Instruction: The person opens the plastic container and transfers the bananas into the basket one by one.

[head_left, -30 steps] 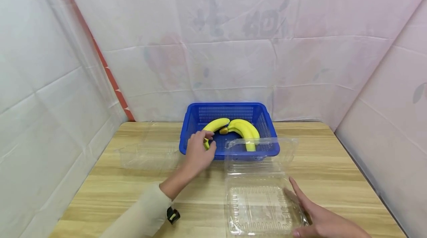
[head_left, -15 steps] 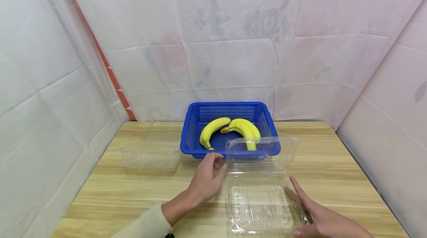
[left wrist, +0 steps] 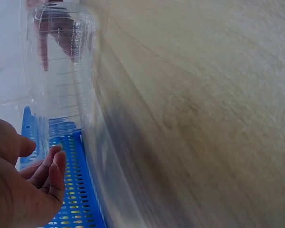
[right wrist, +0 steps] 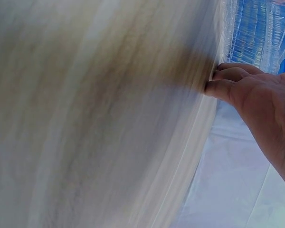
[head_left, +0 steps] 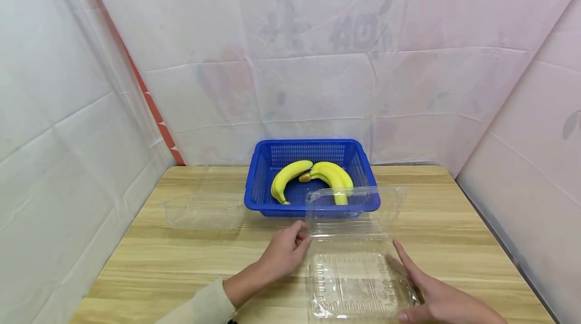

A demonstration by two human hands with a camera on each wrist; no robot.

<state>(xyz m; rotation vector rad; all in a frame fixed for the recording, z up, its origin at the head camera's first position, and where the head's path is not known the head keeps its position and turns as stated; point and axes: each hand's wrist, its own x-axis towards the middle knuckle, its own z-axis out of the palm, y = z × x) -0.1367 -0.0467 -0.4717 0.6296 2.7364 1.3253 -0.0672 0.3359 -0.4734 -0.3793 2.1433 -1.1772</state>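
A clear plastic clamshell box lies open on the table in the head view, its lid raised at the back. My left hand is at the box's left side near the hinge, fingers loosely bent. In the left wrist view a gap shows between its thumb and fingers; whether they touch the plastic is unclear. My right hand rests against the box's right side with fingers extended, thumb near the front corner. Beyond the box, a blue basket holds yellow bananas, partly seen through the lid.
A second clear plastic container stands at the left of the wooden table. White printed sheeting hangs behind the table and along both sides.
My left hand has come back from over the bananas in the basket to the left side of the clamshell box. My right hand stays at the box's right side.
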